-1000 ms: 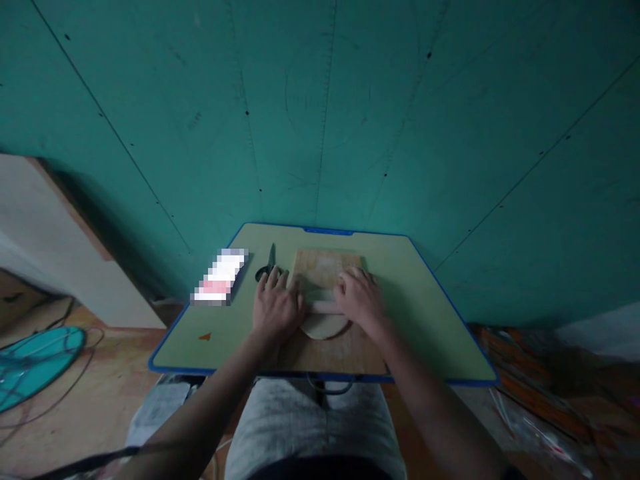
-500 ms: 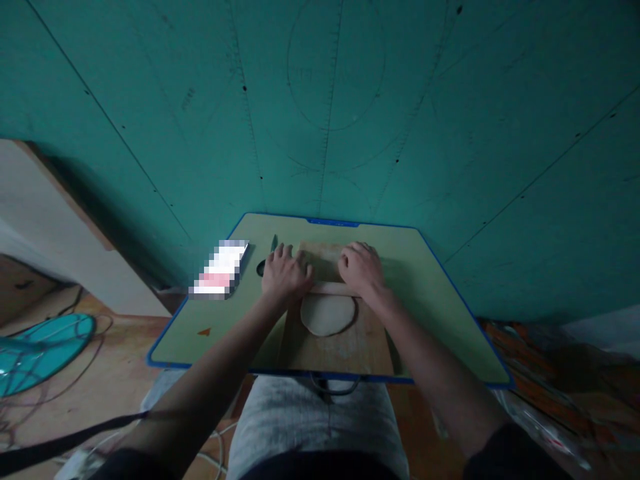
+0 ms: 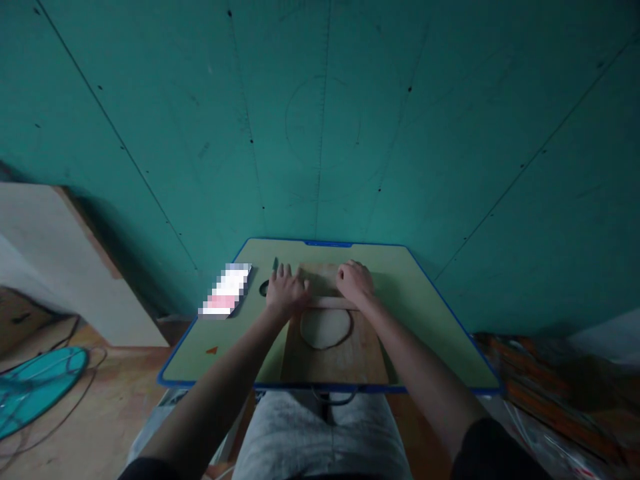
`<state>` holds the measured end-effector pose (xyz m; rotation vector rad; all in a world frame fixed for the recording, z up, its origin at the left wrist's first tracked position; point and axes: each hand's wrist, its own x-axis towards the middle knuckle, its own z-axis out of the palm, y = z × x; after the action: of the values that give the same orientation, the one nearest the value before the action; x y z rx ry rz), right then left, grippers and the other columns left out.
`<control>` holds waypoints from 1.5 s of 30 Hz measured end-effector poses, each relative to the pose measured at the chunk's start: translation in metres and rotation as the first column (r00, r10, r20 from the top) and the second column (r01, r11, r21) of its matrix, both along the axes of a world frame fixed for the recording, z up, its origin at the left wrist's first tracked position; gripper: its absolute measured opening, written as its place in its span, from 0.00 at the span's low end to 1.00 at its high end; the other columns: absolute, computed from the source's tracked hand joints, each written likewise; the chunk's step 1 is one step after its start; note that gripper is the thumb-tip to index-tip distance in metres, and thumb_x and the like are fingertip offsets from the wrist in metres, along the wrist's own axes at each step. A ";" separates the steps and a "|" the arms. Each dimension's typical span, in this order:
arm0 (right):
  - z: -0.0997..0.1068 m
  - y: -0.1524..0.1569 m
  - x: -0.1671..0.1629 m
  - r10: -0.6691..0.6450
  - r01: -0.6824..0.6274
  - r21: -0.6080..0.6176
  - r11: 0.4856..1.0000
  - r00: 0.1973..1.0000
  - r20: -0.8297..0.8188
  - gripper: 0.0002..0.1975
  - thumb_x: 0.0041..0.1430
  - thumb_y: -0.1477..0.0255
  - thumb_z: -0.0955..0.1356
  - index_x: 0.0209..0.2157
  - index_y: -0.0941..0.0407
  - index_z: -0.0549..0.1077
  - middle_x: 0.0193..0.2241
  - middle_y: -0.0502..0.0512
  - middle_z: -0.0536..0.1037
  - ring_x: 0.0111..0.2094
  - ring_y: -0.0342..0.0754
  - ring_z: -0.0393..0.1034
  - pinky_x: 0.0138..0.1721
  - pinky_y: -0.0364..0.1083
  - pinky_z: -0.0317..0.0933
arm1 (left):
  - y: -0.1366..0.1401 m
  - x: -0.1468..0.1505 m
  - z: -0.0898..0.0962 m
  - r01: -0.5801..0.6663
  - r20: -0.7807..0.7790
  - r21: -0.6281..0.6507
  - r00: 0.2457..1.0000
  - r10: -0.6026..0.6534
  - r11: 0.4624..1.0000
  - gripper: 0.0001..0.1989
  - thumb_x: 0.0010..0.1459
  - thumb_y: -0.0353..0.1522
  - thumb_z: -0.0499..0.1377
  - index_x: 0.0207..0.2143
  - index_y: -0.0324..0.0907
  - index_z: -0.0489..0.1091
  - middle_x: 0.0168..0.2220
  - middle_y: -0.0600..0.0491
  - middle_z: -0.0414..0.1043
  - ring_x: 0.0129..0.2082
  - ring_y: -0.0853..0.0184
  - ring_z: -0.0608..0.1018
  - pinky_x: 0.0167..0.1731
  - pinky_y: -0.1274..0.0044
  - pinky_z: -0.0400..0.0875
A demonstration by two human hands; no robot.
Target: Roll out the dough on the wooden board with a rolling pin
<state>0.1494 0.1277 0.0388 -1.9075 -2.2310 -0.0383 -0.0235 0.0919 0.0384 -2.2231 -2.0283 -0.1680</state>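
A pale wooden rolling pin (image 3: 331, 303) lies crosswise over the far edge of a flat, rounded sheet of dough (image 3: 326, 327). Both rest on a wooden board (image 3: 333, 367). My left hand (image 3: 287, 292) presses its palm on the pin's left end, with its fingers spread and pointing forward past it. At the other end, my right hand (image 3: 356, 281) has its fingers curled, and the wrist side covers the pin's tip. Both ends of the pin are hidden by the hands.
The board stands on a small blue-edged table (image 3: 425, 320) against a green wall (image 3: 320, 167). Left of my left hand are a phone (image 3: 226, 291) with a blurred screen and a dark round object with a green handle (image 3: 264, 288). An orange triangle (image 3: 212, 350) lies nearer.
The whole view has shifted, with the table sitting lower in the picture. My left fingers look straighter than before. Both hands stay on the rolling pin at the dough's far edge.
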 end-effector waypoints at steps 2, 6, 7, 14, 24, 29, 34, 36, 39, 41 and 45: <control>-0.002 -0.009 0.001 0.000 0.000 0.004 1.000 1.000 -0.019 0.12 0.65 0.73 0.61 0.38 0.55 0.77 0.44 0.58 0.78 0.47 0.50 0.70 0.45 0.46 0.59 | -0.012 -0.001 -0.004 0.036 -0.033 0.056 0.999 -0.034 0.998 0.23 0.66 0.36 0.48 0.57 0.35 0.69 0.60 0.36 0.68 0.64 0.48 0.65 0.59 0.61 0.60; -0.004 -0.024 0.001 -0.019 0.017 -0.038 0.999 0.997 -0.076 0.11 0.65 0.72 0.62 0.40 0.56 0.76 0.45 0.59 0.77 0.48 0.50 0.69 0.45 0.46 0.59 | -0.036 -0.002 -0.013 0.065 -0.037 0.123 0.997 -0.061 0.990 0.22 0.66 0.37 0.48 0.56 0.37 0.70 0.61 0.36 0.67 0.64 0.48 0.67 0.60 0.62 0.61; -0.004 -0.027 0.002 -0.028 0.023 -0.058 0.998 0.996 -0.090 0.12 0.65 0.72 0.62 0.41 0.55 0.76 0.46 0.58 0.77 0.47 0.50 0.70 0.45 0.46 0.59 | -0.042 -0.002 -0.015 0.069 -0.031 0.136 0.997 -0.065 0.988 0.21 0.66 0.37 0.48 0.55 0.38 0.70 0.60 0.36 0.68 0.63 0.49 0.68 0.59 0.63 0.62; -0.004 -0.052 0.002 -0.035 0.028 -0.073 0.997 0.995 -0.092 0.12 0.63 0.70 0.62 0.43 0.53 0.75 0.48 0.56 0.77 0.49 0.51 0.70 0.49 0.48 0.58 | -0.082 -0.003 -0.030 0.141 0.012 0.285 0.989 -0.151 0.948 0.19 0.66 0.42 0.51 0.43 0.37 0.73 0.58 0.34 0.70 0.60 0.47 0.70 0.57 0.60 0.65; -0.012 -0.098 0.005 0.022 -0.023 0.054 0.998 1.000 0.010 0.13 0.67 0.70 0.60 0.41 0.53 0.75 0.46 0.57 0.77 0.49 0.52 0.68 0.48 0.49 0.55 | -0.111 -0.007 -0.042 0.257 0.067 0.409 0.949 -0.309 0.876 0.14 0.61 0.34 0.56 0.48 0.38 0.69 0.46 0.42 0.75 0.46 0.53 0.75 0.50 0.61 0.65; -0.015 -0.105 0.005 0.006 -0.009 0.094 0.996 0.999 0.032 0.14 0.68 0.69 0.59 0.40 0.53 0.75 0.43 0.57 0.77 0.47 0.52 0.69 0.45 0.49 0.55 | -0.118 -0.011 -0.053 0.281 0.043 0.501 0.937 -0.348 0.819 0.22 0.59 0.32 0.56 0.55 0.37 0.65 0.52 0.40 0.73 0.54 0.50 0.71 0.55 0.59 0.61; -0.013 -0.104 0.004 0.002 -0.004 0.081 0.997 1.000 0.016 0.13 0.68 0.71 0.58 0.39 0.54 0.74 0.41 0.57 0.79 0.43 0.51 0.72 0.44 0.48 0.55 | -0.118 -0.013 -0.051 0.313 0.021 0.460 0.932 -0.362 0.831 0.23 0.61 0.34 0.55 0.56 0.35 0.65 0.52 0.39 0.73 0.53 0.49 0.71 0.56 0.58 0.60; -0.013 -0.102 0.004 0.000 0.000 0.061 0.998 1.000 0.002 0.13 0.67 0.71 0.59 0.39 0.54 0.74 0.40 0.57 0.80 0.43 0.50 0.72 0.43 0.47 0.55 | -0.117 -0.016 -0.048 0.330 0.025 0.433 0.926 -0.378 0.839 0.25 0.60 0.36 0.56 0.57 0.35 0.64 0.53 0.39 0.72 0.53 0.49 0.70 0.56 0.58 0.60; -0.013 -0.100 0.004 -0.009 0.010 0.039 0.999 1.000 -0.010 0.12 0.67 0.70 0.59 0.39 0.54 0.74 0.39 0.57 0.80 0.41 0.50 0.73 0.41 0.47 0.56 | -0.117 -0.020 -0.043 0.346 0.049 0.366 0.920 -0.389 0.864 0.26 0.60 0.39 0.57 0.58 0.37 0.64 0.53 0.39 0.72 0.51 0.50 0.71 0.54 0.59 0.62; -0.014 -0.100 0.004 -0.018 0.018 0.037 0.999 1.000 -0.016 0.12 0.67 0.71 0.59 0.39 0.53 0.74 0.39 0.57 0.80 0.41 0.50 0.73 0.40 0.46 0.56 | -0.118 -0.021 -0.041 0.347 0.064 0.324 0.920 -0.387 0.880 0.26 0.61 0.40 0.57 0.58 0.38 0.64 0.52 0.40 0.72 0.49 0.52 0.72 0.52 0.60 0.63; -0.014 -0.100 0.005 -0.012 0.013 0.031 0.999 1.000 -0.025 0.12 0.66 0.71 0.60 0.38 0.54 0.75 0.39 0.57 0.80 0.42 0.50 0.73 0.40 0.45 0.57 | -0.116 -0.019 -0.037 0.306 0.087 0.303 0.934 -0.346 0.903 0.22 0.62 0.38 0.57 0.57 0.41 0.66 0.49 0.43 0.74 0.46 0.54 0.73 0.49 0.63 0.65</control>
<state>0.1541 0.0280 0.0252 -1.8958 -2.1898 -0.0509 -0.0426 -0.0240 0.0010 -2.3948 -1.5459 -0.6238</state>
